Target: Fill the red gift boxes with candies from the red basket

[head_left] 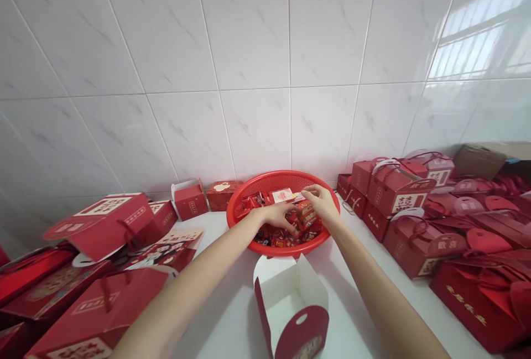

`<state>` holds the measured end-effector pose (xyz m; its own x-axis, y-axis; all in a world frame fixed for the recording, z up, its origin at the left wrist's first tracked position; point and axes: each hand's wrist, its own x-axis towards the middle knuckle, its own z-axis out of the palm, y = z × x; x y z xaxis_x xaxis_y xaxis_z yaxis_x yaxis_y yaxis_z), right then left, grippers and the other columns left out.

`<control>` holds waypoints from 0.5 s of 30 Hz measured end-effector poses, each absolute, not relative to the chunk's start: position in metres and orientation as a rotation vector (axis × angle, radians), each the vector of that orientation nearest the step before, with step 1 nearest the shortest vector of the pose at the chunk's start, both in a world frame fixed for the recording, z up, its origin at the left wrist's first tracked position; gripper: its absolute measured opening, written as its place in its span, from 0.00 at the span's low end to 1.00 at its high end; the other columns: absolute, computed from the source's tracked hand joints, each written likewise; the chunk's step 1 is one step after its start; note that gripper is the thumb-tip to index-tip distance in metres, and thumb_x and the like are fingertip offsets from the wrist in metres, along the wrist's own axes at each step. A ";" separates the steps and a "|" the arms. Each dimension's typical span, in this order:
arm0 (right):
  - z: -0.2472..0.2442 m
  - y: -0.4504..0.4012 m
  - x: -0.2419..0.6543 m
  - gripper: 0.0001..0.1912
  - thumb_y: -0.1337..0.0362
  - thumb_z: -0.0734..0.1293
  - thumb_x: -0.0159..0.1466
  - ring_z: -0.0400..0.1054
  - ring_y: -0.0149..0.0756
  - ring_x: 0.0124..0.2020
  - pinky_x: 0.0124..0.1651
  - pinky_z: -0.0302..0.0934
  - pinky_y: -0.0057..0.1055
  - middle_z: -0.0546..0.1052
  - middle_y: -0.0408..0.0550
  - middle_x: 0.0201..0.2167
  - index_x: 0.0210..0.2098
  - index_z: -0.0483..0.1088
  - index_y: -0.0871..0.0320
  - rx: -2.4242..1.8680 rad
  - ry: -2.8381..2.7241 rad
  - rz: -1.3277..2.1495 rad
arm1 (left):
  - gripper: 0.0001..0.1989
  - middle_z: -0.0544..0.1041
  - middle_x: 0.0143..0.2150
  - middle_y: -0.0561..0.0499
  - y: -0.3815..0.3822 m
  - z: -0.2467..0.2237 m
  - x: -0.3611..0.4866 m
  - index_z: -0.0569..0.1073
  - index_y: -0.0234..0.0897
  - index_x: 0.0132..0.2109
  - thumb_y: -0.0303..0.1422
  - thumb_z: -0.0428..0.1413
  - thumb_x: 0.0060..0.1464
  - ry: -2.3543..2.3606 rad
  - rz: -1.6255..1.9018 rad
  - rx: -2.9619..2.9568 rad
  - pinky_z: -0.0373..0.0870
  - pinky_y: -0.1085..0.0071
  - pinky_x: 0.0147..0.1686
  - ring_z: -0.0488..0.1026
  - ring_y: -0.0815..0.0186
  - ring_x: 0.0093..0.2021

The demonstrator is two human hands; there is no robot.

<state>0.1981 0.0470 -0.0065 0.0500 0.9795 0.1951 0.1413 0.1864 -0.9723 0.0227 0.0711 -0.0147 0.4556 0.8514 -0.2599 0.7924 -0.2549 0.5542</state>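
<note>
A red plastic basket [240, 237] stands against the wall, holding red-wrapped sweets [286, 242] and a pink-and-white packet [282, 195]. My left hand [282, 216] reaches into the basket over the sweets, fingers apart and curved, with nothing clearly held. On the basket's right side, my right hand [319, 201] has its thumb and fingers closed at a pale packet edge, above a round red-and-gold packet [307, 214]. An open red box with a white inside [290, 303] sits on the table in front of the basket, between my forearms.
Red gift boxes [409, 187] are stacked along the right side of the white table [224, 292]. More red boxes [108, 220] crowd the left. Two small boxes [189, 199] stand by the tiled wall [257, 126]. A brown carton [479, 160] is at the far right.
</note>
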 end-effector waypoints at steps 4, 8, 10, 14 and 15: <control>-0.008 0.047 0.197 0.08 0.60 0.67 0.56 0.74 0.40 0.39 0.42 0.65 0.33 0.79 0.49 0.34 0.33 0.71 0.58 -1.204 -1.361 0.964 | 0.62 0.44 0.76 0.40 0.068 -0.018 0.034 0.56 0.48 0.70 0.41 0.72 0.26 1.404 -0.139 2.275 0.58 0.49 0.64 0.52 0.38 0.71; -0.008 0.047 0.197 0.08 0.60 0.67 0.55 0.74 0.41 0.39 0.42 0.65 0.33 0.79 0.50 0.34 0.32 0.71 0.58 -1.205 -1.374 0.975 | 0.38 0.74 0.56 0.41 0.069 -0.020 0.044 0.74 0.42 0.54 0.36 0.71 0.29 1.346 -0.058 2.342 0.67 0.50 0.55 0.70 0.39 0.56; -0.007 0.046 0.198 0.08 0.60 0.68 0.55 0.73 0.40 0.40 0.43 0.65 0.33 0.79 0.50 0.35 0.32 0.72 0.58 -1.196 -1.380 0.974 | 0.22 0.78 0.39 0.46 0.070 -0.021 0.046 0.77 0.40 0.41 0.30 0.68 0.32 1.294 0.053 2.318 0.68 0.54 0.51 0.74 0.44 0.47; -0.007 0.046 0.199 0.10 0.60 0.67 0.53 0.73 0.41 0.40 0.41 0.65 0.33 0.79 0.51 0.37 0.33 0.72 0.59 -1.184 -1.377 0.974 | 0.05 0.73 0.26 0.51 0.073 -0.020 0.044 0.72 0.37 0.28 0.25 0.60 0.39 1.267 0.270 2.235 0.69 0.60 0.44 0.75 0.53 0.36; -0.008 0.046 0.199 0.10 0.60 0.67 0.53 0.73 0.41 0.40 0.40 0.65 0.33 0.79 0.51 0.37 0.33 0.72 0.59 -1.184 -1.373 0.974 | 0.03 0.73 0.26 0.51 0.074 -0.018 0.042 0.72 0.37 0.27 0.25 0.59 0.42 1.258 0.334 2.208 0.69 0.62 0.42 0.74 0.55 0.35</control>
<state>0.1989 0.0458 -0.0075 0.0180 0.9816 0.1900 0.1449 0.1854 -0.9719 0.0419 0.0736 -0.0179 0.5264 0.8479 -0.0624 0.7054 -0.3947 0.5888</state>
